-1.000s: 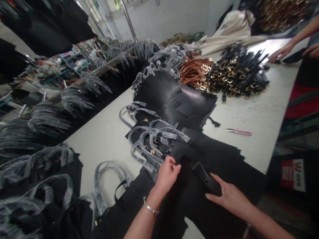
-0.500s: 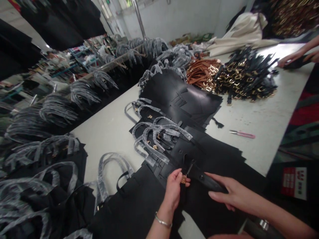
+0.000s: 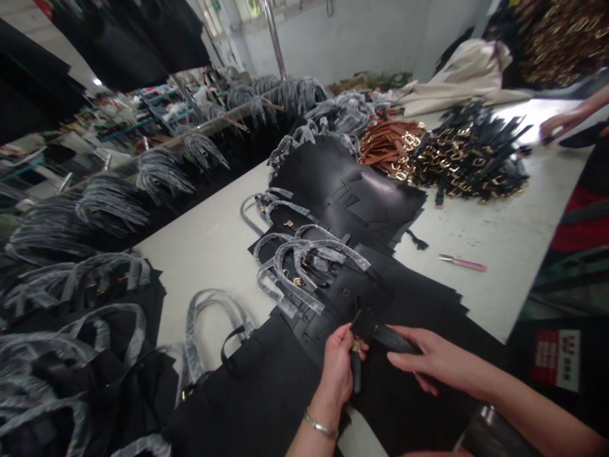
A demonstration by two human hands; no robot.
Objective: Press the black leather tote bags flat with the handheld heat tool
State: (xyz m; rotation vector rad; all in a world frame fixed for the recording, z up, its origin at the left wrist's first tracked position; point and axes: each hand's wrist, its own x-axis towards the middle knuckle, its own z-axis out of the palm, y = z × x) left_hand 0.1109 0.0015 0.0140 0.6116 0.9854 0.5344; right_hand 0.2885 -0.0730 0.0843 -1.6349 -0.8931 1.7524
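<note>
My left hand [image 3: 340, 358] is closed in a pinch on a black strap [image 3: 356, 374] with a small gold buckle [image 3: 356, 344]. One end of that strap hangs below the fingers. Just to its right, my right hand [image 3: 425, 358] grips a long dark piece [image 3: 397, 339] between thumb and fingers; it looks like black leather, and its tip reaches toward the buckle. Beneath both hands lie flat black leather panels [image 3: 413, 285]. Beyond them rest black bag pieces with plastic-wrapped handles [image 3: 285, 238].
Pink-handled thread snips [image 3: 464, 263] lie on the pale table [image 3: 204, 228]. Farther back are brown straps [image 3: 387, 146] and black buckled straps [image 3: 471, 155]. Wrapped-handle bag pieces [image 3: 71, 343] crowd the left. Another person's hand [image 3: 561, 124] is at the far right edge.
My hands have come closer together, the right one moving left. The dark piece now nearly meets the buckle, and a strap end shows below my left fingers. The other person's hand has shifted.
</note>
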